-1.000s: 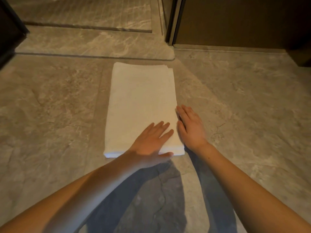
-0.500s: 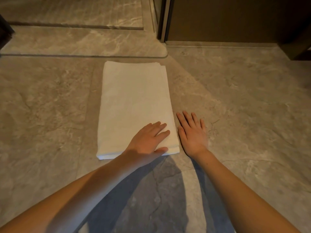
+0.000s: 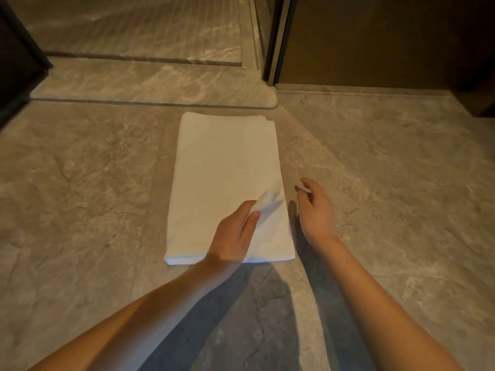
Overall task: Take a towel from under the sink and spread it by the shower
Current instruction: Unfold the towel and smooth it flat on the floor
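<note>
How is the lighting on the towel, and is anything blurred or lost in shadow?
Head view: warm, dim light, towel evenly lit, no glare. Head view: dark arm shadows lie on the floor between the forearms, mostly off the towel. Head view: the layer pinched by the left hand and the fingertips of the right hand are motion-blurred.

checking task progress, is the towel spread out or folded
Folded: the towel lies as a narrow rectangle with layered edges; the left hand pinches up only a top-layer corner.
</note>
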